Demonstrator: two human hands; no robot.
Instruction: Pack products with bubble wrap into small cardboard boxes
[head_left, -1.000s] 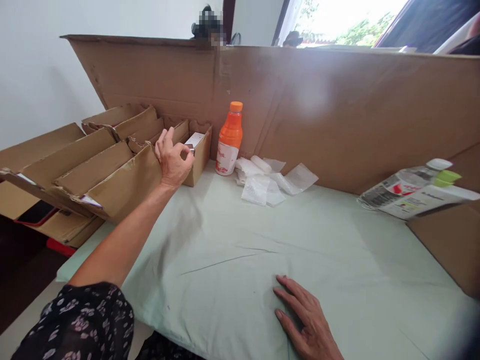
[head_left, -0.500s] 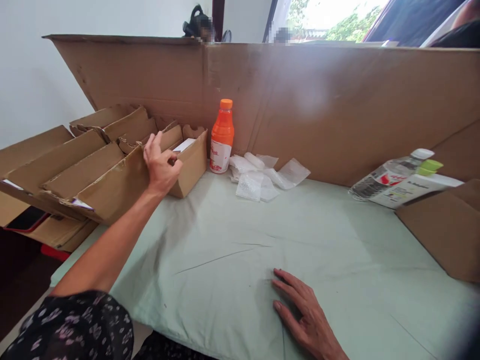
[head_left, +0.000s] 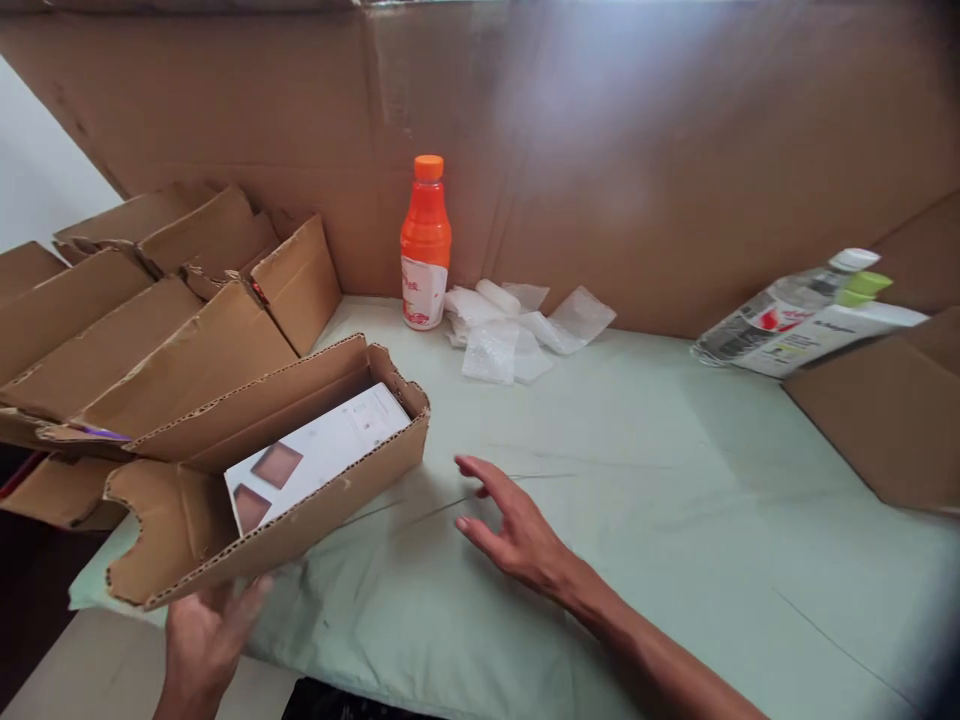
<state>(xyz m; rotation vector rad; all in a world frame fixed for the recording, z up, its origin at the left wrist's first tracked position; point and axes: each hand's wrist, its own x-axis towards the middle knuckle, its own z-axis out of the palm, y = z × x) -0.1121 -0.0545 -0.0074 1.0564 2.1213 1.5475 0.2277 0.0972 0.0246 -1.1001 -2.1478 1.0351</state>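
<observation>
While set inside an open cardboard tray (head_left: 337,500) at the left of the pale green cloth (head_left: 637,440), a white box (head_left: 322,450) with two brown squares and print too tiny to read. Beneath the tray's near end, blurred left hand (head_left: 202,640) with partly hidden fingers; impossible to tell whether clenched on the cardboard. Over the cloth, right hand (head_left: 517,530) with released, parted fingers. Farther back, orange bottle (head_left: 425,235) with a red-printed white label (head_left: 424,290), illegible. At right, clear bottle (head_left: 787,305) overlapping a white pack (head_left: 832,332) with blurred dark lettering.
</observation>
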